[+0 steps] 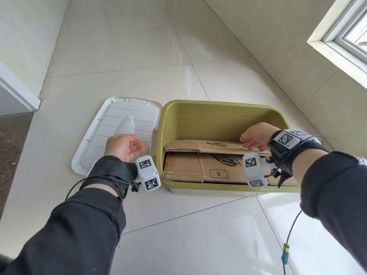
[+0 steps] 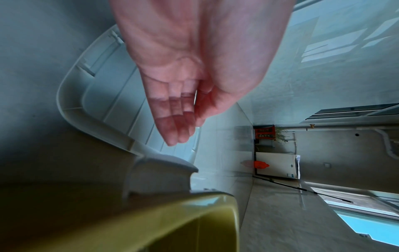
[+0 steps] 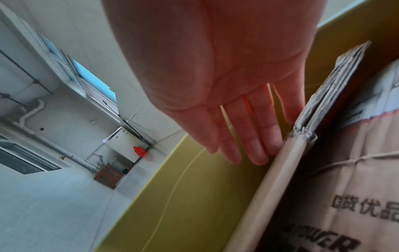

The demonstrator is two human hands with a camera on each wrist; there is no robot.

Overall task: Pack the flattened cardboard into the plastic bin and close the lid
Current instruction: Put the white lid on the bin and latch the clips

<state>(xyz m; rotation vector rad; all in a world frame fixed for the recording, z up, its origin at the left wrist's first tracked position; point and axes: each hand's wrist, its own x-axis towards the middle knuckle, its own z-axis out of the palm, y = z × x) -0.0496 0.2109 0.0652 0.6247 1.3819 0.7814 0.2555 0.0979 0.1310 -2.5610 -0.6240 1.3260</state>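
An olive-green plastic bin (image 1: 218,114) stands open on the tiled floor. Flattened brown cardboard (image 1: 198,165) leans inside against its near wall, printed side up. My right hand (image 1: 252,138) is at the cardboard's top edge, its straight fingers (image 3: 257,145) touching the folded edge of the cardboard (image 3: 302,141). The white lid (image 1: 111,132) lies flat on the floor left of the bin. My left hand (image 1: 129,147) hovers above the lid's right side, palm up, fingers (image 2: 175,122) relaxed, holding nothing. The bin rim (image 2: 172,209) shows below it.
A wall with white trim (image 1: 19,90) runs along the left; a window sill (image 1: 337,40) is at the upper right. Bare tiles (image 1: 139,46) stretch beyond the bin and lid. A cable (image 1: 286,253) dangles from my right wrist.
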